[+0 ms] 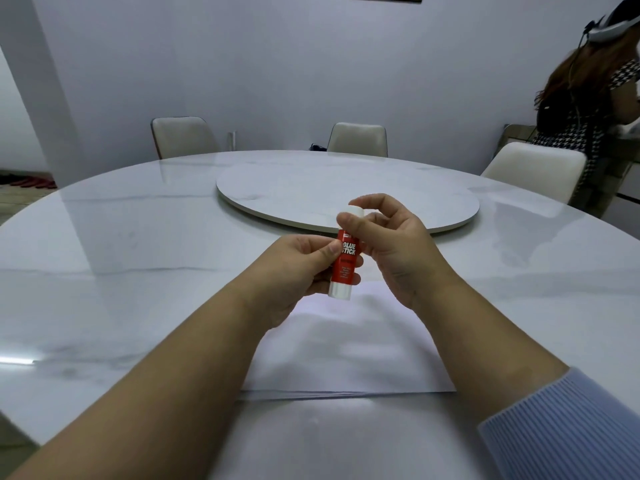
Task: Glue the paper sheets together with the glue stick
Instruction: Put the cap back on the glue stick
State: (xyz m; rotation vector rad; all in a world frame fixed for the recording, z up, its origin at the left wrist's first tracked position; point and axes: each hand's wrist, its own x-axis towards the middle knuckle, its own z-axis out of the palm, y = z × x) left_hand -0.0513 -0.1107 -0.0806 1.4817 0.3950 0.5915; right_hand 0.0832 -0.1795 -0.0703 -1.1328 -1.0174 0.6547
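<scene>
Both hands hold the glue stick (345, 260) upright above the paper sheets (346, 355): the left hand (294, 268) grips its body, the right hand (388, 244) pinches the white cap (353, 214).

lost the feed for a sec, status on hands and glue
Left hand grips glue stick body; right hand fingers on its cap, cap on. Paper sheets flat beneath. Nothing in the way.
</scene>
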